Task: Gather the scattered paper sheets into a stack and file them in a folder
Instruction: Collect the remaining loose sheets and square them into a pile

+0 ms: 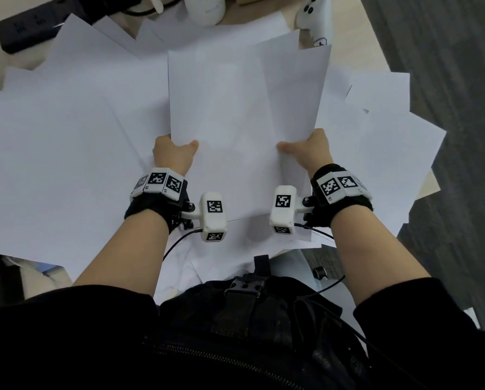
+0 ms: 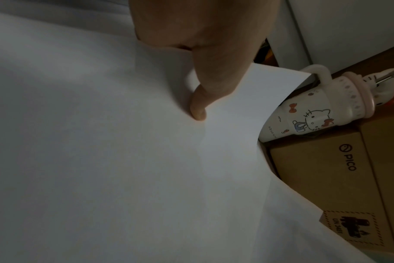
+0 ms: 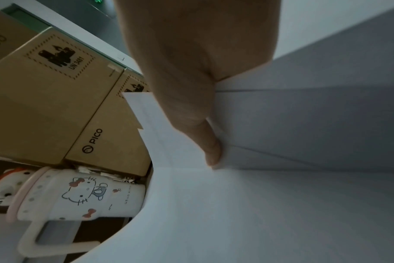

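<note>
A small stack of white sheets [image 1: 244, 114] is held up above the desk, its edges not quite aligned. My left hand [image 1: 174, 153] grips its left edge, thumb on top and fingers hidden beneath. My right hand [image 1: 309, 149] grips the right edge the same way. The left wrist view shows the left thumb [image 2: 198, 108] pressed on the paper [image 2: 101, 142]. The right wrist view has the right thumb [image 3: 212, 151] pressed on the sheets [image 3: 281, 195]. Many loose white sheets [image 1: 61, 153] lie scattered over the desk beneath. No folder is in view.
A black power strip [image 1: 30, 26] lies at the back left. A white mug [image 1: 204, 8] with a cartoon cat [image 2: 304, 113] [image 3: 83, 195] stands at the back, before brown cartons [image 2: 326, 178] [image 3: 56, 99]. A white controller [image 1: 314, 18] sits back right. Grey floor [image 1: 446, 52] lies beyond the desk's right edge.
</note>
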`<state>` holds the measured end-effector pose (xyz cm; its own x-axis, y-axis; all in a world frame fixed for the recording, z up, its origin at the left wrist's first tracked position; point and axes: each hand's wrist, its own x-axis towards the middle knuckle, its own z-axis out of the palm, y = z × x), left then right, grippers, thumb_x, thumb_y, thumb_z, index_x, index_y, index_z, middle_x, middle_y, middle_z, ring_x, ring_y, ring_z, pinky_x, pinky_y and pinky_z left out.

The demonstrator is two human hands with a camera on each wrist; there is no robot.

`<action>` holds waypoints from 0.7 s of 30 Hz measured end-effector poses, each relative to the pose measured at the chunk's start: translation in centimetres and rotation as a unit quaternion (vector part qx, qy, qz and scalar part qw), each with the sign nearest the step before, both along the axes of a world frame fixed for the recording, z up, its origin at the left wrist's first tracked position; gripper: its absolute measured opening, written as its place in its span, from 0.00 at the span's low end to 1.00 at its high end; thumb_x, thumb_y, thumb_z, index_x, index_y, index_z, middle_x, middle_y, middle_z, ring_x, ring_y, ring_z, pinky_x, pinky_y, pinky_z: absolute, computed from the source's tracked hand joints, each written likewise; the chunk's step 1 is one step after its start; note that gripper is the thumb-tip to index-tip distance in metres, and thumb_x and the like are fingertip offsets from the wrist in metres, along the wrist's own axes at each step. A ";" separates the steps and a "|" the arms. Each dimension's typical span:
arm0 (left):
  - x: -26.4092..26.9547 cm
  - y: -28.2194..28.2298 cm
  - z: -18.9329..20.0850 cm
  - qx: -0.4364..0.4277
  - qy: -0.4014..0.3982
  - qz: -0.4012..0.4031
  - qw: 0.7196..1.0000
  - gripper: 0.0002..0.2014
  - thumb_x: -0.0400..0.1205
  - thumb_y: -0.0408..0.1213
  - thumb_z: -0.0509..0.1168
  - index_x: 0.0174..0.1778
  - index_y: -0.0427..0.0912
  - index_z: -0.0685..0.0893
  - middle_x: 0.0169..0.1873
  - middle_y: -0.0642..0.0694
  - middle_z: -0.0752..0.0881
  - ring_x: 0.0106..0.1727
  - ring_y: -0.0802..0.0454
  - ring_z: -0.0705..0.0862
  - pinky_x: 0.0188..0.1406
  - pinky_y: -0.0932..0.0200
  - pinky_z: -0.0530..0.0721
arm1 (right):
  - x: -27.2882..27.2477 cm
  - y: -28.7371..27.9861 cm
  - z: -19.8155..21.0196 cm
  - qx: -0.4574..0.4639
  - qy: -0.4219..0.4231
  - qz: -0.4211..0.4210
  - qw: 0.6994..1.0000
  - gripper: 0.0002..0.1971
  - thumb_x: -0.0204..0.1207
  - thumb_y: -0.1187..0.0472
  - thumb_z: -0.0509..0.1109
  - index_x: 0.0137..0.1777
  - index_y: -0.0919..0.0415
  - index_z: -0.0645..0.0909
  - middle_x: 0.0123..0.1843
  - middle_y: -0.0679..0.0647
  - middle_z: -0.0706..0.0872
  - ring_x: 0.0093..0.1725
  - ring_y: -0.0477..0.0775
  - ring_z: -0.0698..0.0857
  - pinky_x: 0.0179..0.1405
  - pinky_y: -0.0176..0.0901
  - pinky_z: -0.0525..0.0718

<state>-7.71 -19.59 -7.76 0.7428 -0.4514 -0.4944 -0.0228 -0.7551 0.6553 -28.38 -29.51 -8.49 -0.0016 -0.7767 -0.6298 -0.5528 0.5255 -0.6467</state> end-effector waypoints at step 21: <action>-0.8 0.7 6.7 -0.257 0.049 0.113 0.959 0.10 0.76 0.32 0.71 0.42 0.48 0.76 0.41 0.53 0.84 0.43 0.55 0.84 0.52 0.62 0.82 | -4.4 1.1 9.6 -0.250 -0.191 -0.186 0.931 0.23 0.70 0.71 0.75 0.26 0.53 0.64 0.28 0.46 0.70 0.31 0.46 0.69 0.32 0.42 0.70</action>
<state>-8.51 -18.90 -1.06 0.8117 -0.4870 -0.3224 0.1840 -0.3106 0.9326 -32.75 -28.37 1.08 -0.1796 -0.9632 -0.1998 -0.0727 0.2155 -0.9738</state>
